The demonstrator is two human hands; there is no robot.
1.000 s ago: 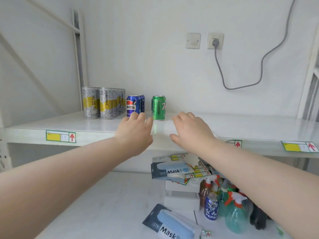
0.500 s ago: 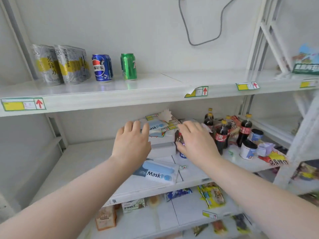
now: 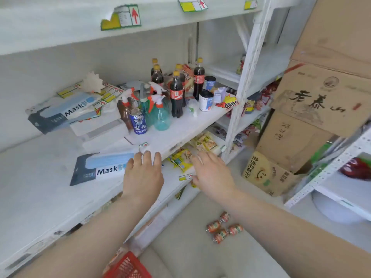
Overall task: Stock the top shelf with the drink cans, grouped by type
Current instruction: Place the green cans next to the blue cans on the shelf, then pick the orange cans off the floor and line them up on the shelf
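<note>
Several orange drink cans (image 3: 223, 229) lie on the floor at the lower right. A blue Pepsi can (image 3: 138, 121) stands on the middle shelf (image 3: 40, 189) beside the spray bottles. The top shelf's front edge (image 3: 60, 27) runs along the top of the view; its surface and the cans on it are out of view. My left hand (image 3: 143, 173) hovers over the middle shelf's front edge, fingers straight, holding nothing. My right hand (image 3: 210, 171) is held out in front of the shelf edge, fingers relaxed and empty.
Mask boxes (image 3: 100, 167), spray bottles (image 3: 160, 113), cola bottles (image 3: 177, 97) and small tins (image 3: 205, 100) crowd the middle shelf. Snack packets (image 3: 184, 157) lie on the shelf below. Cardboard boxes (image 3: 301, 125) stand at the right. A red basket (image 3: 128, 266) sits at the bottom edge.
My view has swung down and to the right, away from the top shelf. Both hands have dropped from the top shelf's edge to the middle shelf's front. The floor cans have come into view.
</note>
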